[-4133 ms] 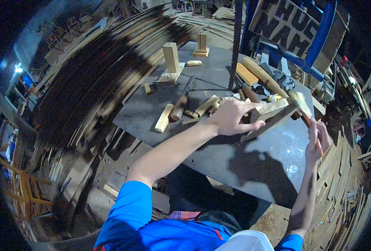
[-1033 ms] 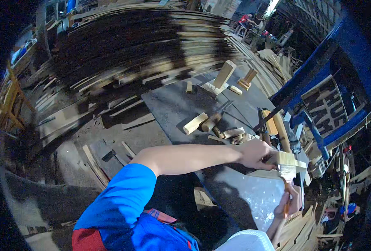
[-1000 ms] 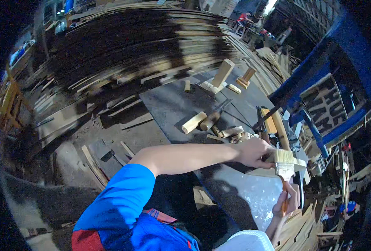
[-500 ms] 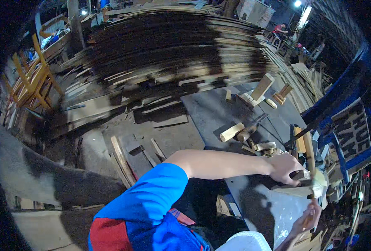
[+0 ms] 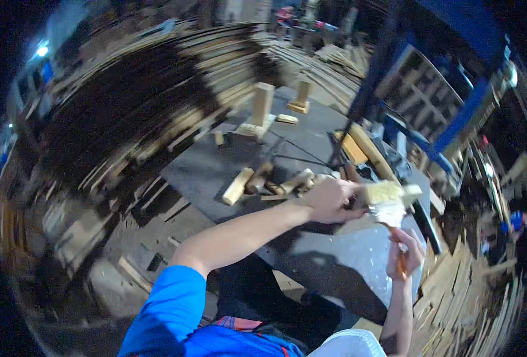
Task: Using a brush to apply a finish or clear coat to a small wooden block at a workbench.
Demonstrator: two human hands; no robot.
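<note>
Well, the right hand (image 5: 407,253) is gripping a flat orange-handled paintbrush (image 5: 387,212), the left hand (image 5: 333,201) a pale wooden block (image 5: 412,192) (a rectangular board (image 5: 421,95) is bearing blurred lettering).

I see stacked boards (image 5: 135,98) and a bright light (image 5: 42,51) upper left, a blue frame (image 5: 462,119) upper right.

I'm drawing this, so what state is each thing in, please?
Left hand: gripping wood
Right hand: closed around brush
Brush: held, bristles pointing away from the person
Wood: held, partly hidden by brush
Tall block: standing upright
Short block: lying down
Lamp: lit
</note>
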